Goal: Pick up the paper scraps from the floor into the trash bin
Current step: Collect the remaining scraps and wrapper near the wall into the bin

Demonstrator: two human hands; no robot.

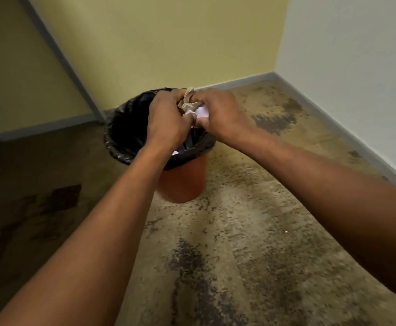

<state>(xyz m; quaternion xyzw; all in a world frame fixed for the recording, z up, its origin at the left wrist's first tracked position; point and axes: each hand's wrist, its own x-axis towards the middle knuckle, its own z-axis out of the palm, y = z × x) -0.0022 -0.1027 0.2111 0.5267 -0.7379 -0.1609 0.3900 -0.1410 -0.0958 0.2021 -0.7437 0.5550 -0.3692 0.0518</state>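
Crumpled white and tan paper scraps [193, 108], pinched between the curled fingers of left hand [167, 118] and right hand [220, 114] above the black-lined orange trash bin's [182, 182] far rim, could spill onto the floor if released off-centre.

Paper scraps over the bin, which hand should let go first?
Probably left: the left hand sits directly above the bin's black liner, while the right hand holds scraps nearer the rim.

I see both arms reaching forward over an orange trash bin [181, 182] lined with a black bag [126, 128]. The left hand [166, 118] and right hand [220, 114] meet above its opening, together clutching crumpled paper scraps [193, 107], tan and white. The bin stands on a stained floor [251, 231] near a yellow wall [168, 43].
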